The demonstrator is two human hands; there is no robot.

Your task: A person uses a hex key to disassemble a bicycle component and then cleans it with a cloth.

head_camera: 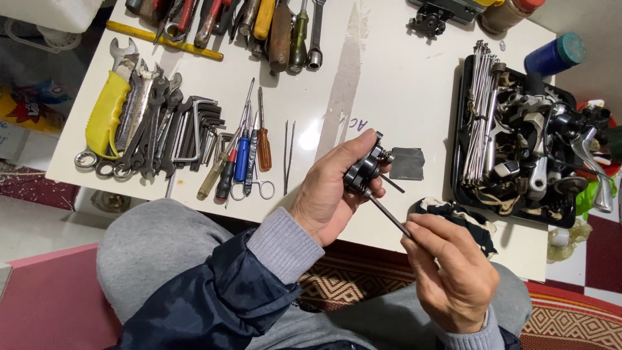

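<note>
1. Left hand (327,194) clamped around a small black metal part (364,170), held in the air just above the near edge of the tabletop (395,84).
2. Right hand (450,272) pinched shut on a thin dark tool shaft (389,216), tip seated in the lower end of the part.
3. Judged from this: fastener being turned on the part, mid-step.
4. Next move likely calls for steady grip by the left, straight alignment of shaft, small twists of the fingers.
5. Nearby: grey square patch (407,163) beside the part, black tray (461,188) of bicycle pieces toward the right edge, wrenches (146,126) toward the left edge, screwdrivers (243,159) between.
</note>
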